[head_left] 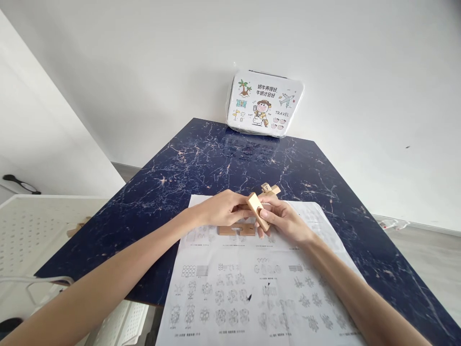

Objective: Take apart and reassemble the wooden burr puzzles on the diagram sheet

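A light wooden puzzle block (255,204) is tilted between my hands, above a printed sheet. My right hand (286,218) grips it, with the thumb pressed on its near face and the fingers bent behind. From the other side, my left hand (228,206) has its fingers curled with the tips against the block, partly hidden by it. Below the hands, a notched wooden piece (236,230) lies flat on the instruction sheet (212,254). Just beyond my right hand are more wooden pieces (268,189), one marked with a 3; whether they touch the hand is unclear.
The dark blue marbled table (162,163) narrows toward a white wall. At its far edge, a white cartoon-printed case (264,103) in clear wrapping leans against the wall. A white perforated cart (39,226) stands at the left, and a white cable (36,278) shows there.
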### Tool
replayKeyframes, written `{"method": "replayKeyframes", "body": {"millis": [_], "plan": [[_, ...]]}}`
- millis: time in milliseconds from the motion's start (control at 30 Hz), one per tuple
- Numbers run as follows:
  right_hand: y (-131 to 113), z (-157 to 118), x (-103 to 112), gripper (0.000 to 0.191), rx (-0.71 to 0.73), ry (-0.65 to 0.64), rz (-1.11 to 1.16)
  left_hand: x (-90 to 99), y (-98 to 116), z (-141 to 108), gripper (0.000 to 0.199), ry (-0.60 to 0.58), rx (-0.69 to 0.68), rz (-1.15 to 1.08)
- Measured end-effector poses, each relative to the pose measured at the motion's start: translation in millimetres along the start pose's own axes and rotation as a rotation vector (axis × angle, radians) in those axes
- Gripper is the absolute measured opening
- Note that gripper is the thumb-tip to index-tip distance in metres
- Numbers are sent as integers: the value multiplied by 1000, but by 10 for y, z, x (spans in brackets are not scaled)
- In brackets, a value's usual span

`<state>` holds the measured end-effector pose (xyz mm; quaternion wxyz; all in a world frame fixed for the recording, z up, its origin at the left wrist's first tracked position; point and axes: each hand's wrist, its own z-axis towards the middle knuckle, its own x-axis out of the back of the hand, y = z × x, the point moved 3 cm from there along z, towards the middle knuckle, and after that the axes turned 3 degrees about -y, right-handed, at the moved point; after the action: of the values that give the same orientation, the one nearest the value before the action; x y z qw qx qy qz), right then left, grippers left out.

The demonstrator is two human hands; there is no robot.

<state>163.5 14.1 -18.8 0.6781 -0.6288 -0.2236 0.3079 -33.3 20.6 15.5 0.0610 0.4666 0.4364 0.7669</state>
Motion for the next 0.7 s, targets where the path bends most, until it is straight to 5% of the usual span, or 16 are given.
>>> {"method": "replayKeyframes", "body": {"millis": [700], "plan": [[6,-19,-90,29,1,89,89,-16,54,19,24,10,-20,-70]]}}
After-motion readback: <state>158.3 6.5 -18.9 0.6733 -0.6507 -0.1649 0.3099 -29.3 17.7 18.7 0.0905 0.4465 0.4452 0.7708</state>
